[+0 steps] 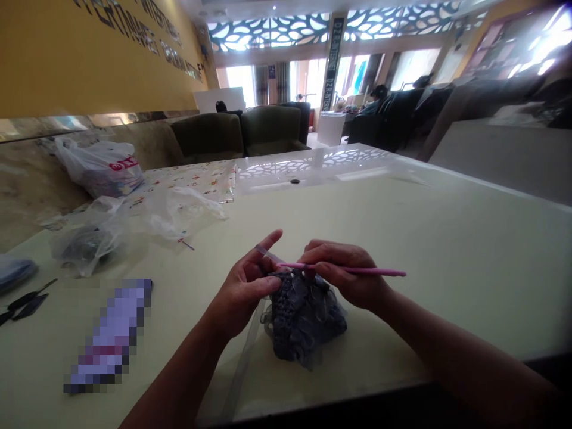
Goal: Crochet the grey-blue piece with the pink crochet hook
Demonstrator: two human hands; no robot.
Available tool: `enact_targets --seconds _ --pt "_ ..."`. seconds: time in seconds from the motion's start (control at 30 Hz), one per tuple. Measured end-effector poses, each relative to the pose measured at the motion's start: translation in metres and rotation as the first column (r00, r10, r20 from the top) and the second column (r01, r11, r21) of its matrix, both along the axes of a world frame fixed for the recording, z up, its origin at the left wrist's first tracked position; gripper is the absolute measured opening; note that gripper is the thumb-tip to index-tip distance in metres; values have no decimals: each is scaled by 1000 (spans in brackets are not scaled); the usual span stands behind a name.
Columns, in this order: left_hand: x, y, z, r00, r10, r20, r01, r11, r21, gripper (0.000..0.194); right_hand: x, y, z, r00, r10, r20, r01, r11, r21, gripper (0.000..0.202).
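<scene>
A dark grey-blue crocheted piece (306,319) with ruffled loops hangs between my hands, just over the near part of the pale table. My left hand (243,286) pinches its upper left edge between thumb and fingers, index finger raised. A thin translucent ribbon (268,255) runs over that finger, and a strand of it trails down to the table's near edge. My right hand (351,271) is closed around a pink crochet hook (375,271), whose tip points left at the top of the piece. Its fingers also touch the upper edge of the work.
On the left of the table (429,238) lie a pixelated purple object (111,333), black scissors (27,304), a clear bag with dark contents (92,247) and another clear bag (179,208). A white bag (100,167) stands behind. Chairs (272,131) and people are beyond.
</scene>
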State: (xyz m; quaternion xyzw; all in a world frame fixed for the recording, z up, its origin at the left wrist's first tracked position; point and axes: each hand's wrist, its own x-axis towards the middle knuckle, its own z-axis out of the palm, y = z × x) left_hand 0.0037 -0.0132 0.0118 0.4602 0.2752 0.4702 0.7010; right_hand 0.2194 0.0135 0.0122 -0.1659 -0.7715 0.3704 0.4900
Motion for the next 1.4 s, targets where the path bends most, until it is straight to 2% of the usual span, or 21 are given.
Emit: enact_targets --seconds 0.13,0.23,0.53,0.7,0.8,0.9,1.0,1.07,1.1,1.17,1.27,1.33,1.4 --pt "-5 1 3 996 40 -86 -34 997 65 67 10 6 6 986 117 121 -120 993 14 19" --pt "-7 1 4 986 83 -148 -70 994 88 65 15 7 11 969 131 211 -143 989 42 20" --pt "-9 -1 5 931 231 -284 -181 964 193 61 13 2 20 937 21 349 -94 976 195 21" --pt "-5 -3 8 848 363 -386 -248 916 315 50 11 3 22 910 -62 409 -82 943 324 23" --pt "0 -7 9 775 460 -432 -277 863 421 43 4 4 15 868 -221 445 -38 864 503 24" --pt "7 -9 6 743 522 -417 -343 834 433 31 -9 3 0 798 -471 376 74 697 714 28" --pt "13 -9 -2 766 528 -366 -437 846 305 25 -22 -2 -15 730 -660 178 252 501 828 30" --pt "16 -7 -6 836 463 -294 -440 886 145 40 -27 -6 -20 681 -722 122 319 443 838 31" --pt "16 -5 -7 881 409 -237 -409 911 52 52 -28 -7 -22 677 -729 106 334 432 838 31" --pt "16 -4 -8 955 272 -116 -285 951 -117 72 -25 -8 -22 717 -693 78 331 437 836 29" --pt "12 -2 -5 997 83 5 -80 967 -241 78 -18 -3 -20 835 -548 43 276 486 829 26" --pt "9 -1 -2 999 34 41 -22 967 -256 78 -13 1 -18 890 -451 61 236 572 785 26" --pt "6 1 0 997 44 56 -30 969 -245 78 -9 5 -16 920 -376 113 196 688 699 24"
